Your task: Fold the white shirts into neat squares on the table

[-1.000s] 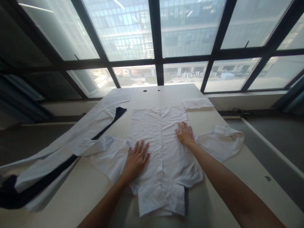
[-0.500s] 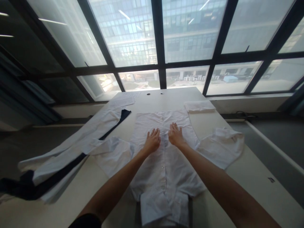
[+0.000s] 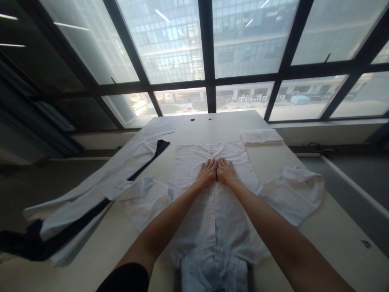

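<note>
A white button-up shirt (image 3: 197,219) lies spread on the white table, its button strip running down the middle and its sleeves out to both sides. Its near end hangs over the table's front edge. My left hand (image 3: 207,173) rests flat on the shirt, fingers stretched forward, just left of the button strip. Right beside it, my right hand (image 3: 226,172) also lies flat on the cloth, and the two hands touch or nearly touch at the thumbs. Neither hand grips anything.
On the left lie more white garments (image 3: 88,190) with a dark navy strip of cloth (image 3: 82,225) along them. A folded white cloth (image 3: 261,136) sits at the right edge of the table (image 3: 225,125). Large windows (image 3: 243,40) stand beyond the far end.
My left hand has slid right across the shirt to meet my right hand. The right hand stays almost where it was. The view has shifted slightly.
</note>
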`<state>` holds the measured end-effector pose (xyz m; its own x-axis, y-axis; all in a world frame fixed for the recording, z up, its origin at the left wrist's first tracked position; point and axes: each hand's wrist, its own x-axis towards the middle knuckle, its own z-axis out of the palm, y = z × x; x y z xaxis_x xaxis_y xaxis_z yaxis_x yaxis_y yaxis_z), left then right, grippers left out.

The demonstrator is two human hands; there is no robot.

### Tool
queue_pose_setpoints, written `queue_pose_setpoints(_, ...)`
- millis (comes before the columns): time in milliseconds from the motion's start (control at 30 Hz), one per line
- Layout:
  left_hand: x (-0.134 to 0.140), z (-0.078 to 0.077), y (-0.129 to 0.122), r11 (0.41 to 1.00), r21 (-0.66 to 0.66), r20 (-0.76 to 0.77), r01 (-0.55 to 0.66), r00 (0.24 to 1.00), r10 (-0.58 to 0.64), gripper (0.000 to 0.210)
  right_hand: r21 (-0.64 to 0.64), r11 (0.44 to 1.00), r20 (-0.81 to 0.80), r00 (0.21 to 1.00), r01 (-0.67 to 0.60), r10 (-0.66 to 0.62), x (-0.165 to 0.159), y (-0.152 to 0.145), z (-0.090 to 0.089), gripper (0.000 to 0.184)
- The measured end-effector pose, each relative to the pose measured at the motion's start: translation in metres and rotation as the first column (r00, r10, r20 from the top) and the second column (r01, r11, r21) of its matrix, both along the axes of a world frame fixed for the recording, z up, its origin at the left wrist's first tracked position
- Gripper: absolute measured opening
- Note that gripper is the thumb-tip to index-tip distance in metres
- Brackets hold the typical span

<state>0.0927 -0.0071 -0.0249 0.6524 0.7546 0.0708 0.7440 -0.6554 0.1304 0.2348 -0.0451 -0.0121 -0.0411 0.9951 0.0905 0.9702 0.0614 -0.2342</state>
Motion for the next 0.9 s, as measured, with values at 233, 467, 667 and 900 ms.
queue_pose_setpoints(233, 0.000, 0.003, 0.002, 0.996, -0.015, 0.015, -0.090, 0.996, 0.090, 0.065, 0.014, 0.994, 0.007, 0.994, 0.112, -0.112, 0.008, -0.001, -0.003, 0.060)
queue_pose_setpoints(467, -0.049, 0.010, 0.034, 0.975, -0.065, -0.028, -0.215, 0.977, 0.213, 0.067, -0.025, 0.980, 0.052, 0.979, 0.199, -0.198, 0.055, 0.000, -0.009, 0.061)
queue_pose_setpoints(667, -0.112, 0.015, 0.061, 0.919, -0.021, -0.050, -0.394, 0.919, 0.392, 0.064, -0.018, 0.962, 0.092, 0.959, 0.272, -0.269, 0.096, -0.003, -0.013, 0.061)
queue_pose_setpoints(900, -0.122, 0.012, 0.065, 0.900, 0.019, -0.084, -0.435, 0.897, 0.435, 0.062, -0.049, 0.961, 0.118, 0.957, 0.273, -0.266, 0.100, 0.000, -0.017, 0.062)
